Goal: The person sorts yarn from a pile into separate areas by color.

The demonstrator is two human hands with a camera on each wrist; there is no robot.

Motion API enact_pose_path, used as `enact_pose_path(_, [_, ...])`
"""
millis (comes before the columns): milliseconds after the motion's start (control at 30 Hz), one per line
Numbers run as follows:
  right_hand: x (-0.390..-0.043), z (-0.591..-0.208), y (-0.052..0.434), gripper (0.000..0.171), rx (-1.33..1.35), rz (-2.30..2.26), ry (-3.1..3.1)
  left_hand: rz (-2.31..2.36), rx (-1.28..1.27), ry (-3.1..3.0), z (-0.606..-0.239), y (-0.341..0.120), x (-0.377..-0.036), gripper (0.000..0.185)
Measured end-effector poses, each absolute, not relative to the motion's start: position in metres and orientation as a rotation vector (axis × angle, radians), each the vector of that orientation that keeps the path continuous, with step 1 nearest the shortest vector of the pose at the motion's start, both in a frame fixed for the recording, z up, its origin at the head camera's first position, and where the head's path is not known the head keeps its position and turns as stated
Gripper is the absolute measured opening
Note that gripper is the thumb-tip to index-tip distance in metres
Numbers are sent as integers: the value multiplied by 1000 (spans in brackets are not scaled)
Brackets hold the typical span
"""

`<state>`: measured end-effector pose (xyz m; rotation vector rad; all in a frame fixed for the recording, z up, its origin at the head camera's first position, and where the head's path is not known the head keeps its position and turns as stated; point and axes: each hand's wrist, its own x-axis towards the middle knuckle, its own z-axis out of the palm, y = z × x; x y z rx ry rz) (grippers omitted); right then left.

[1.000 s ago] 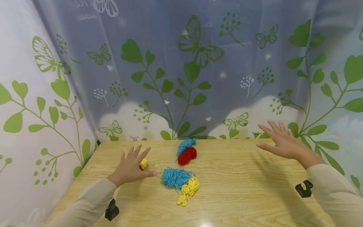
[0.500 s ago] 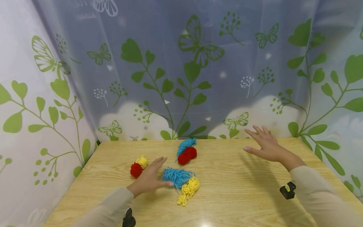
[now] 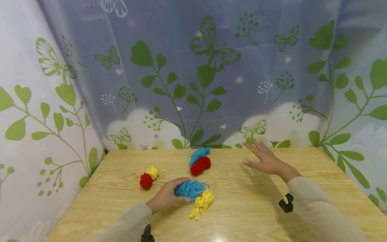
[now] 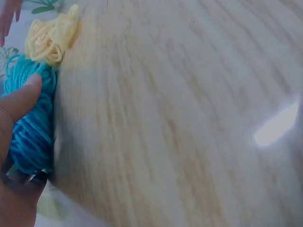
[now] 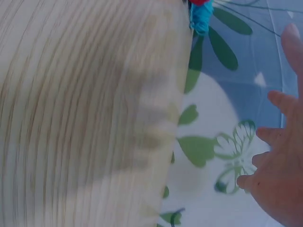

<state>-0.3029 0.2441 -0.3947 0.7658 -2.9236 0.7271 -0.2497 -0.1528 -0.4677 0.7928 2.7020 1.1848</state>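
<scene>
My left hand (image 3: 167, 196) holds the left end of a blue yarn bundle (image 3: 191, 189) lying on the table. In the left wrist view the thumb (image 4: 31, 84) lies along the near side of that blue yarn, with the other fingers behind it. A looped yellow yarn bundle (image 3: 204, 199) touches the blue one at its right. My right hand (image 3: 266, 159) hovers over the right part of the table, fingers spread, holding nothing. Nearest to it lie a red yarn bundle (image 3: 200, 166) and a second blue yarn bundle (image 3: 199, 155), touching each other by the back edge.
On the left of the wooden table (image 3: 242, 215) a red yarn ball (image 3: 146, 181) sits against a small yellow yarn bundle (image 3: 152, 172). A patterned curtain (image 3: 169, 127) rises behind the back edge, and similar cloth hangs at both sides.
My left hand has come right and down from above the red and yellow yarn, uncovering them, and now grips the blue yarn. The right hand has drifted left, still spread.
</scene>
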Motion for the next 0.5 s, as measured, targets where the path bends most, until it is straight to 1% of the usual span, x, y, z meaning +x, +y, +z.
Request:
enact_pose_path(233, [-315, -403, 213, 74, 832, 830, -2932, 1223, 714, 2722, -471, -156, -252, 60])
enact_pose_path(500, [-326, -408, 177, 73, 901, 941, -2935, 1248, 660, 2717, -476, -157, -255, 56])
